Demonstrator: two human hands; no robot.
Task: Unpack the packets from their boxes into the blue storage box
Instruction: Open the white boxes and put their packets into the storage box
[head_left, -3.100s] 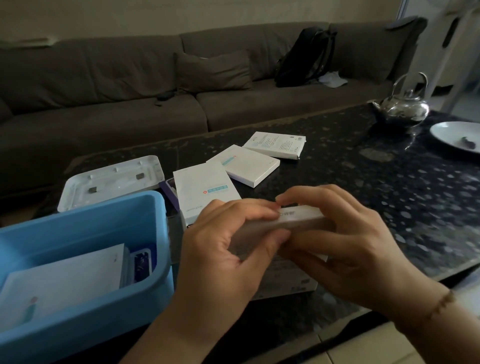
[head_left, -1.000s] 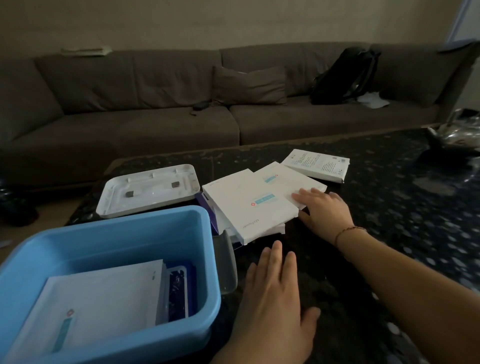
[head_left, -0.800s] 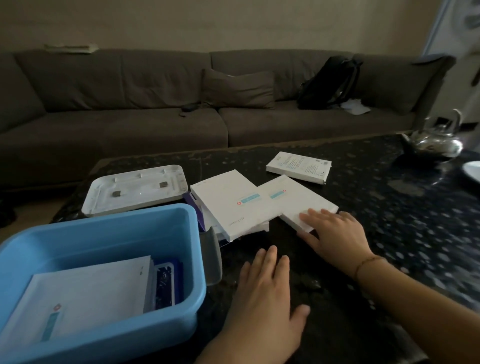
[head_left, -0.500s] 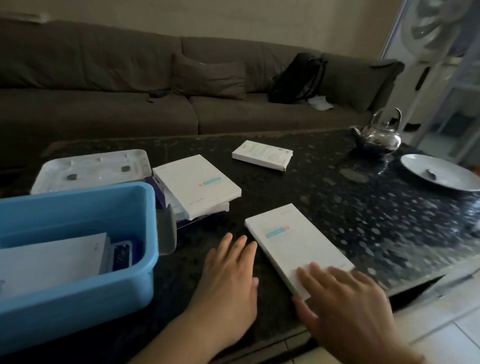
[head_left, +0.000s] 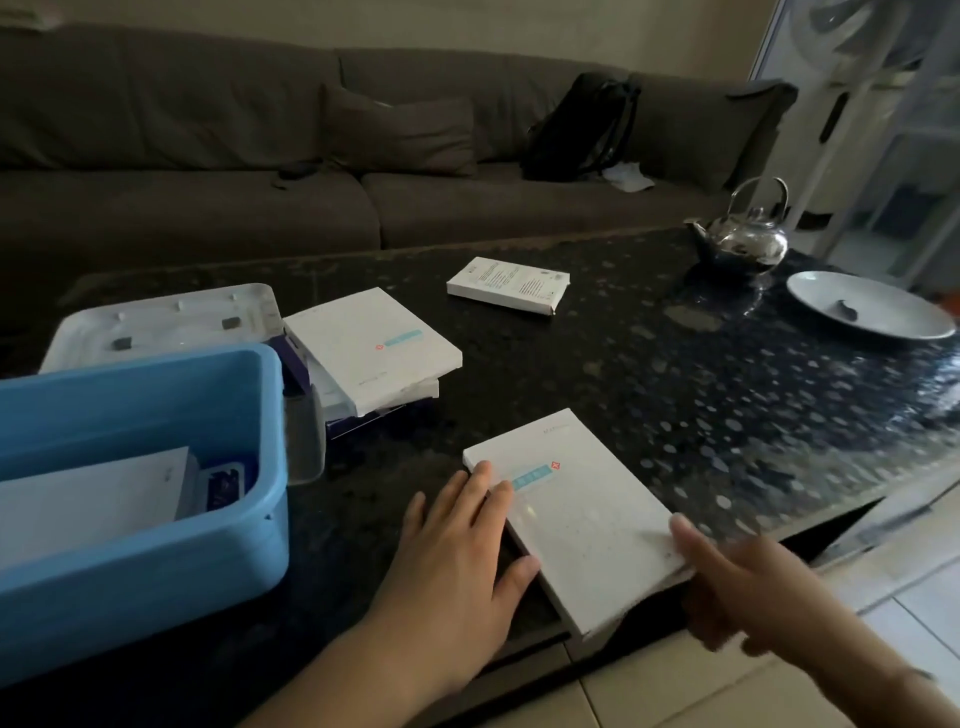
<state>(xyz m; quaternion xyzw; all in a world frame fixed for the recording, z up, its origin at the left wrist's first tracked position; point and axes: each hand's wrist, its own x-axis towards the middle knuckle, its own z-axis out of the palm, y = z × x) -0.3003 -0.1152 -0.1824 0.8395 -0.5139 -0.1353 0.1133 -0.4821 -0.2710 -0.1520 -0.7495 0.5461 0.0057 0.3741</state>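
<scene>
Box now overhangs table edge at 5 o'clock; left hand flat, touching it, right hand gripping its corner.

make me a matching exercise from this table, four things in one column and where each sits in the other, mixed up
Things:
1. silver kettle
2. blue storage box
3. white plate
4. white box under the hands

Places:
A. near left of the table
B. far right corner, in front of the sofa
C. near table edge, one corner overhanging
D. right edge, nearer than the kettle

Pairs: 1-B, 2-A, 3-D, 4-C
</scene>
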